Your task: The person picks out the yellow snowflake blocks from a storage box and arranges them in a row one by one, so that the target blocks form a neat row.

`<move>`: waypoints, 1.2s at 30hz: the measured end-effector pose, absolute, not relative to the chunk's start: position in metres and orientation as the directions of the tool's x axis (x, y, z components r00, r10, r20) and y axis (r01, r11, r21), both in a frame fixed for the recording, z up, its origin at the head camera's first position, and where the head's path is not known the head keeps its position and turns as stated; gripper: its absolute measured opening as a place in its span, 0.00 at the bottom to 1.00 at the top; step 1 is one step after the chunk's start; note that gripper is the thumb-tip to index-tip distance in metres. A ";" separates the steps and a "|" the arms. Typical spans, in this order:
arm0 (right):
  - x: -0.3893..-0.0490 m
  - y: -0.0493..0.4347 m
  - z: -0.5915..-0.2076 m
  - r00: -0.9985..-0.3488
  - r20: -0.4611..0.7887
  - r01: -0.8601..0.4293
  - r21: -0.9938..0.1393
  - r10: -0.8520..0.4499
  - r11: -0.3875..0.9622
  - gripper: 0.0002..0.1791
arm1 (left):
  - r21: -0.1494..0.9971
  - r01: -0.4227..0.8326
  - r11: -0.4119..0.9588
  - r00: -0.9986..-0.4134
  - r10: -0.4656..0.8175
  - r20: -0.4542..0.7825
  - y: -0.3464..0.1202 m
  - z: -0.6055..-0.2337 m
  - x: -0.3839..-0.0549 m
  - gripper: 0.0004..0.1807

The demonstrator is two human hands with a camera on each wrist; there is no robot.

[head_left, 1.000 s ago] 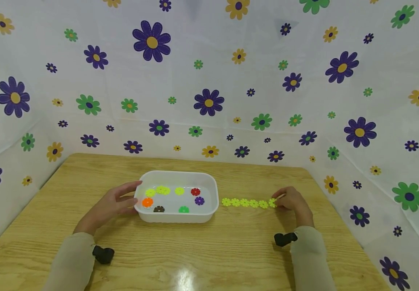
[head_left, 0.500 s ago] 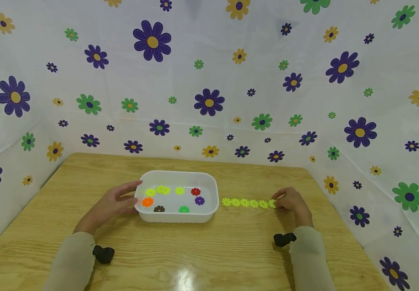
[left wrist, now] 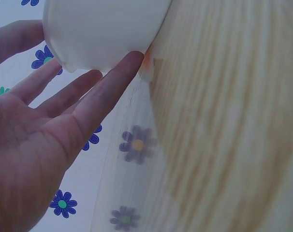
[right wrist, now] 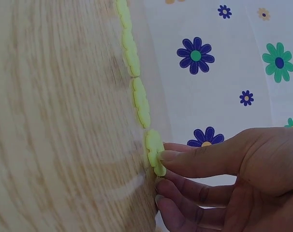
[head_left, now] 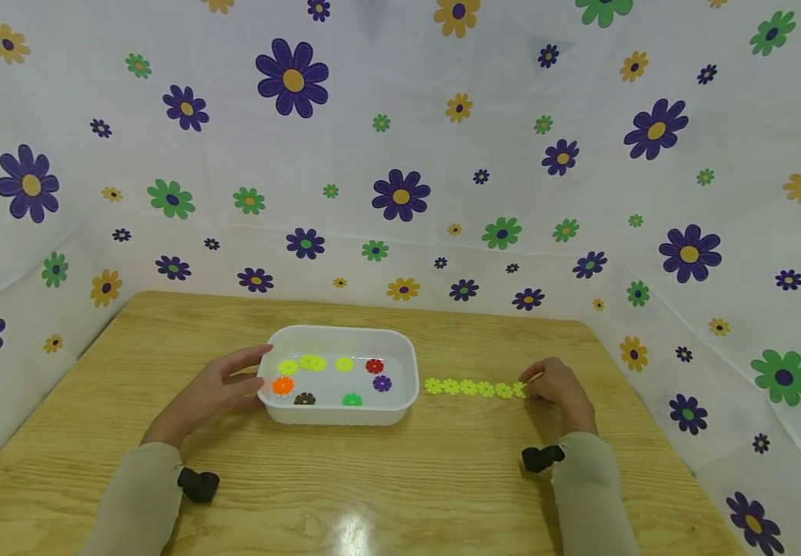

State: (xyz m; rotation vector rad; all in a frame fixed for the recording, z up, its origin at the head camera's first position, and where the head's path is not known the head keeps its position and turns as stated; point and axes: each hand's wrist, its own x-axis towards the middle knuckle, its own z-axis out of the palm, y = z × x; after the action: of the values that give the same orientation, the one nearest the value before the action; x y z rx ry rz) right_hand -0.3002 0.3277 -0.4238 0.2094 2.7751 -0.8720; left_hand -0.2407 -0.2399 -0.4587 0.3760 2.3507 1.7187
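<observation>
My left hand [head_left: 208, 394] rests its outstretched fingers against the left end of a white plastic tub [head_left: 337, 417]; in the left wrist view the fingertips touch the outer wall of the same tub [left wrist: 103, 34]. To the right of the tub, several yellow flower-shaped discs [head_left: 468, 387] lie on the table in a straight row. At the row's right end my right hand [head_left: 558, 388] pinches the last yellow flower-shaped disc [head_left: 519, 390]. In the right wrist view the thumb [right wrist: 195, 162] presses on that disc, with the other fingers curled beneath.
Inside the tub lie more flower discs: several yellow, plus a red disc [head_left: 375, 366], purple disc [head_left: 382, 383], green disc [head_left: 352, 399], brown disc [head_left: 305, 398] and orange disc [head_left: 283, 385]. The wooden table [head_left: 344, 486] meets a flower-print cloth [head_left: 330, 154] at the back and sides.
Almost nothing has moved. The right hand has shifted very slightly left at the row's end, covering a bit more of the last disc.
</observation>
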 end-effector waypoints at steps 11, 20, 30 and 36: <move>-0.296 0.329 -0.424 -0.971 -0.232 0.175 -0.519 0.059 0.837 0.13 | 0.950 0.106 0.295 -0.944 0.331 0.003 -0.239 -0.456 -0.239 0.37; -0.295 0.314 -0.411 -0.978 -0.207 0.118 -0.557 0.000 0.822 0.15 | 0.948 0.084 0.307 -0.947 0.320 -0.020 -0.239 -0.457 -0.240 0.38; -0.302 0.270 -0.393 -0.970 -0.180 -0.003 -0.658 -0.161 0.753 0.17 | 0.946 0.084 0.312 -0.946 0.323 -0.022 -0.240 -0.455 -0.239 0.37; -0.307 0.233 -0.382 -0.963 -0.175 -0.038 -0.666 -0.206 0.745 0.17 | 0.950 0.076 0.304 -0.945 0.327 -0.029 -0.240 -0.455 -0.240 0.37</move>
State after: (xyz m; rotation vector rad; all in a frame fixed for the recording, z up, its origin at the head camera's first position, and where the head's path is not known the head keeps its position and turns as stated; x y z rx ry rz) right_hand -0.3067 0.2328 -0.3825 -0.1924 2.7074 -1.0265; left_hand -0.2401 -0.2400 -0.4550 0.3703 2.3537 1.6949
